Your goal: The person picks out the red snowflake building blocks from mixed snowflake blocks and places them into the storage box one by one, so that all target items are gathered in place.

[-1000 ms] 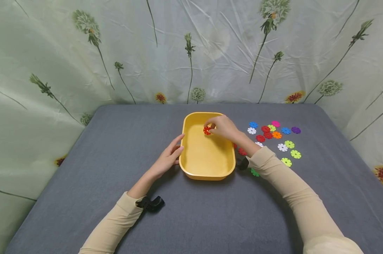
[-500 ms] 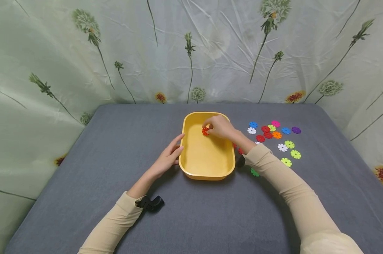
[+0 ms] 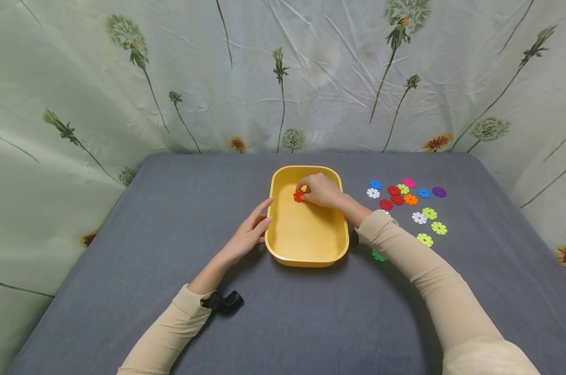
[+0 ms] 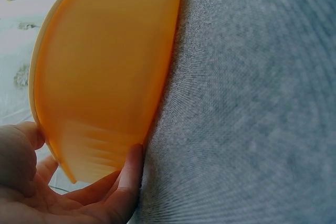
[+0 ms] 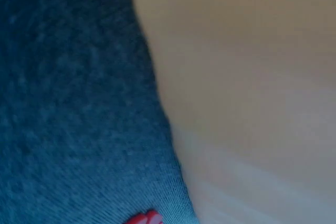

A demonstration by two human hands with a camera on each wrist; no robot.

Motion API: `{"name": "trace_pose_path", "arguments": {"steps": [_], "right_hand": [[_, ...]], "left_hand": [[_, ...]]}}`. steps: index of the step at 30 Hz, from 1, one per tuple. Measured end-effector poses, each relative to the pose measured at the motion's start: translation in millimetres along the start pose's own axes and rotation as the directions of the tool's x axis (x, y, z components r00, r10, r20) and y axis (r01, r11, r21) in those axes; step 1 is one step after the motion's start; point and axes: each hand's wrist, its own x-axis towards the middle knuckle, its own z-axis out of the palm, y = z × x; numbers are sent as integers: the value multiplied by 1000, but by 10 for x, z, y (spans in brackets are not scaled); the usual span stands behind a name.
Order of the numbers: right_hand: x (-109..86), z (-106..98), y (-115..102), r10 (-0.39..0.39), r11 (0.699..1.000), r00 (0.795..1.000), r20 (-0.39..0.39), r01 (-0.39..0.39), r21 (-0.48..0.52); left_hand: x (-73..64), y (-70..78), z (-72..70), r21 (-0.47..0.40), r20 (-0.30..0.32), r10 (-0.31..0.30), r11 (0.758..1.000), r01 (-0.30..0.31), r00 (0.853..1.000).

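In the head view a yellow plastic tray (image 3: 306,237) stands on the grey cloth. My right hand (image 3: 325,190) reaches into it over the right rim. Thumb and fingers pinch a red notched disc (image 3: 299,196) above the tray floor. My left hand (image 3: 245,237) rests against the tray's left side, fingers fairly straight. The left wrist view shows the thumb and fingers of the left hand (image 4: 79,192) touching the tray's outer wall (image 4: 105,66). A blurred pale surface fills much of the right wrist view, so the right fingers are hidden there.
Several loose notched discs lie right of the tray, among them an orange disc (image 3: 411,199), a purple disc (image 3: 439,192) and a green disc (image 3: 378,255). A red disc (image 5: 146,217) shows in the right wrist view. A floral curtain (image 3: 217,78) hangs behind the table.
My right hand has moved a little left and toward the near side inside the tray, carrying the red notched disc. The left hand and the tray stay put.
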Motion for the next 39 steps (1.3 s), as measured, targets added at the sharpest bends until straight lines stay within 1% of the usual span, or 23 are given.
{"name": "trace_pose_path", "arguments": {"steps": [5,18,23,28,34,39], "right_hand": [[11,14,-2,1,1000,1000,-8,-1,-12],[45,40,-10,14,999,1000,5,-14,-33],[36,48,-4,3,1000,1000,-2,-4,-23],[7,33,-18,-18,999,1000,-12,18,-39],[-52,-8,-54,-48,997,998,26,50,-54],[-77,-23,-62,-66,995,995,71,72,-76]], "left_hand": [[2,0,2,3,-4,-1,1000,1,1000],[0,18,5,10,-11,-2,1000,2,1000],[-5,21,7,13,-6,-1,1000,1,1000],[-9,5,5,11,-6,1,1000,-1,1000],[-13,-13,6,-1,-4,7,1000,-7,1000],[-13,-6,3,22,-8,8,1000,-8,1000]]}}
